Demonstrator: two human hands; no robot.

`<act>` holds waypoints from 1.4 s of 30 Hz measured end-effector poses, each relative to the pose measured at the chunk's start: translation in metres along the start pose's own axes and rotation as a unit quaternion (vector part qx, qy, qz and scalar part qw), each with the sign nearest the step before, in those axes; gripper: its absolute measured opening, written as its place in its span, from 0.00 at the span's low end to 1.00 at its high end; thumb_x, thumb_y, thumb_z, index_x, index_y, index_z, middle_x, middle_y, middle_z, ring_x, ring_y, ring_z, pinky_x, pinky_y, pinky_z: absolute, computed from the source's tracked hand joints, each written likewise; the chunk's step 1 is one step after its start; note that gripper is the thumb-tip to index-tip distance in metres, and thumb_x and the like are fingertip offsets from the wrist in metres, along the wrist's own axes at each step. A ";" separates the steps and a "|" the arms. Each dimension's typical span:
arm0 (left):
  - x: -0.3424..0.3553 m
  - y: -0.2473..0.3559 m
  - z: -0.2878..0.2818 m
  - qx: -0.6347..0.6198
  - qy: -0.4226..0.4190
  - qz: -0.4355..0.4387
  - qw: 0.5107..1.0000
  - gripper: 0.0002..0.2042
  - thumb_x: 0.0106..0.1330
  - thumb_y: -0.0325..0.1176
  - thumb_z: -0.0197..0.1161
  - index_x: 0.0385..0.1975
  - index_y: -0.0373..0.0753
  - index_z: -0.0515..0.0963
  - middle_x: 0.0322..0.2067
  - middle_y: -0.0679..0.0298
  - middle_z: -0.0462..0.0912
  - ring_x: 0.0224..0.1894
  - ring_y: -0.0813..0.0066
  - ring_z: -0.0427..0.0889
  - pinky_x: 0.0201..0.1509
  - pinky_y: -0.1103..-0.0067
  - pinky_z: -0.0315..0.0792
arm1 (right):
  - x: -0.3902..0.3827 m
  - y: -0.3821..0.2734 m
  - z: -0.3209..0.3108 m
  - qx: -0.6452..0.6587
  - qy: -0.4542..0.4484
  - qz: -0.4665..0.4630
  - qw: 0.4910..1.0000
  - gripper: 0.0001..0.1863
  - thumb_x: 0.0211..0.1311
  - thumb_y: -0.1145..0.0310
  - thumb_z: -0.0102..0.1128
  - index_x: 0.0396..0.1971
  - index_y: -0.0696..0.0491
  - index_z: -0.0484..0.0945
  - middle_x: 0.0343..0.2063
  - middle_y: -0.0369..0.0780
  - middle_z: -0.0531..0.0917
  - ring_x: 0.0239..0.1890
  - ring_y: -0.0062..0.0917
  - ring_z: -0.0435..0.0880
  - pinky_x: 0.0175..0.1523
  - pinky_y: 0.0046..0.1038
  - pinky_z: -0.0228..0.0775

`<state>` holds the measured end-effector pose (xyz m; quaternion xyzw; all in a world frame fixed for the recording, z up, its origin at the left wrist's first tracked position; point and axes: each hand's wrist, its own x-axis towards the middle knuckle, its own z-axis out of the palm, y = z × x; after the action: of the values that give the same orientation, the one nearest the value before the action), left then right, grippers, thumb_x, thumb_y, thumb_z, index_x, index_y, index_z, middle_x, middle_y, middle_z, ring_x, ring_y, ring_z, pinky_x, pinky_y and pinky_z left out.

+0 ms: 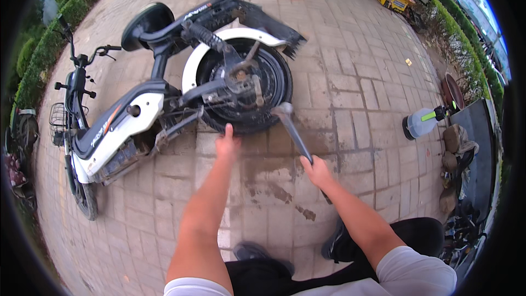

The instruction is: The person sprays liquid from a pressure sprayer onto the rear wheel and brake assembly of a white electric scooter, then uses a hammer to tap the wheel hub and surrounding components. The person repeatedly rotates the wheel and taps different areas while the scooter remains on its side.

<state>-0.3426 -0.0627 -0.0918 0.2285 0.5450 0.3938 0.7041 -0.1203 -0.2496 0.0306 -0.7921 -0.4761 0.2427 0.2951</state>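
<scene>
An electric scooter (126, 115) lies on its side on the brick pavement (356, 77), its handlebars toward the left edge and its rear wheel (244, 85) near the middle. The left hand (226, 143) reaches forward and presses against the lower rim of the tyre, fingers laid flat on the rubber; its grip is spread, closing on nothing. The right hand (316, 171) has its grip wrapped tight around the handle of a long metal lever (293, 131), whose broad end touches the tyre's lower right edge. A dark wet stain marks the bricks just below the wheel, between the two hands. Well apart, by the right edge of the pavement, stands a white bottle with a green spray head (424, 121). The person's dark shoes (257, 252) show at the bottom.
</scene>
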 end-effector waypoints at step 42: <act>-0.013 0.001 0.010 -0.065 0.054 0.012 0.996 0.20 0.64 0.48 0.62 0.38 0.37 0.67 0.32 0.62 0.77 0.31 0.71 0.77 0.39 0.72 0.74 | -0.005 -0.008 -0.013 0.278 0.097 -0.165 0.941 0.24 0.65 0.49 0.53 0.25 0.58 0.70 0.14 0.40 0.72 0.15 0.23 0.71 0.22 0.28 0.64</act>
<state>-0.3347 -0.0719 -0.0804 0.1669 0.5526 0.4487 0.6822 -0.1187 -0.2544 0.0454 -0.6087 -0.4826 0.2358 0.5840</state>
